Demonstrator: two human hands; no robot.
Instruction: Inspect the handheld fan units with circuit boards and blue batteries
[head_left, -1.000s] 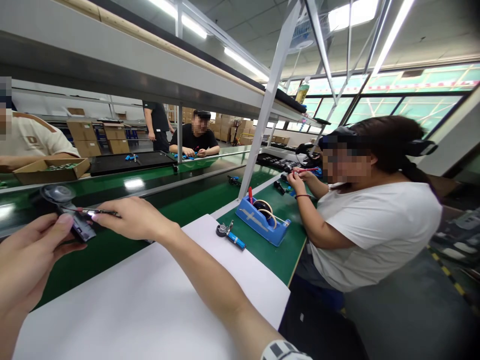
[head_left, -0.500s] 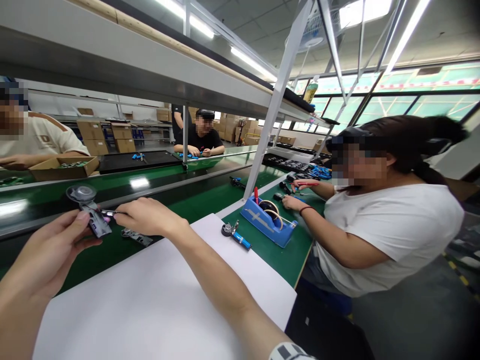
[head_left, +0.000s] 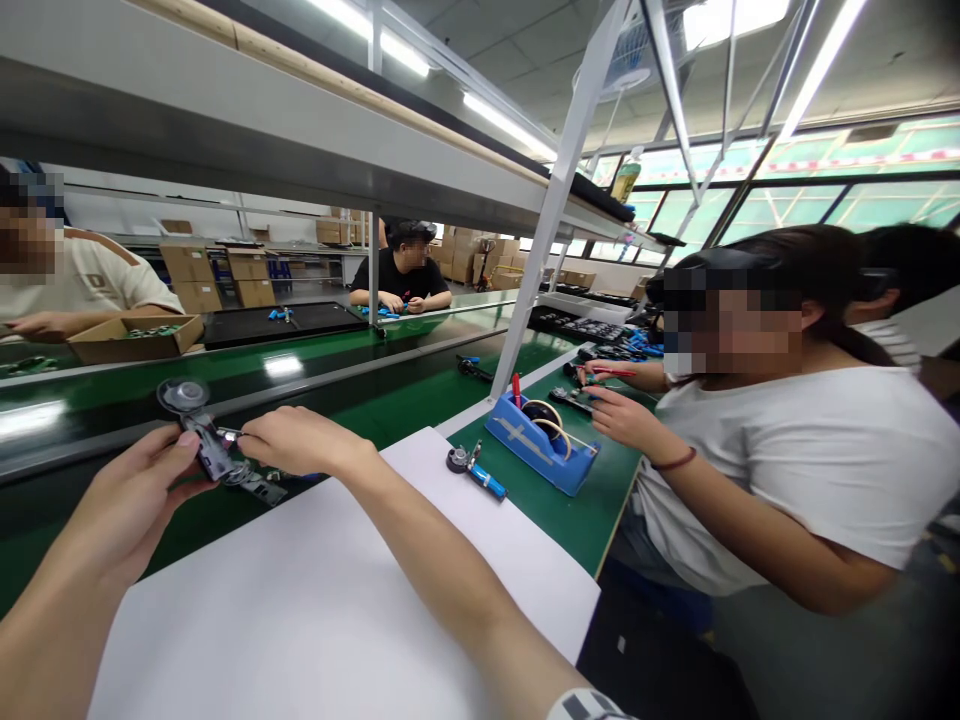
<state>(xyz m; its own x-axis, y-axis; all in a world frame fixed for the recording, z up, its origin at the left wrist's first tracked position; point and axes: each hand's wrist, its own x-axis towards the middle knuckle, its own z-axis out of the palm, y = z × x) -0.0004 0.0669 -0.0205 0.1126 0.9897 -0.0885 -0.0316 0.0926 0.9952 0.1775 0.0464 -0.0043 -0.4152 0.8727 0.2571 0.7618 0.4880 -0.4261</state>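
My left hand (head_left: pixel 142 495) is closed on a grey housing part (head_left: pixel 214 450) with a round, ring-like head, held up at a tilt above the green belt. Beside it, my right hand (head_left: pixel 300 440) is pinched shut at the part's right side. A small shiny bit shows at its fingertips, too little to name. Just behind and below the held part, a second grey part (head_left: pixel 259 485) lies near the paper's far edge. On the white paper (head_left: pixel 300 610), to the right of my forearm, rests an assembly with a blue cylinder and a round black end (head_left: pixel 476 470).
A blue tape dispenser (head_left: pixel 540 440) with a red pen stands on the green table to the right, beside a slanted white post (head_left: pixel 536 240). A co-worker (head_left: pixel 810 440) handles parts there. Across the belt are a cardboard box (head_left: pixel 135 340) and a black tray (head_left: pixel 281 325).
Both my hands and the grey housing part have shifted slightly right and down in view. At right, the co-worker's near hand has lifted from the table.
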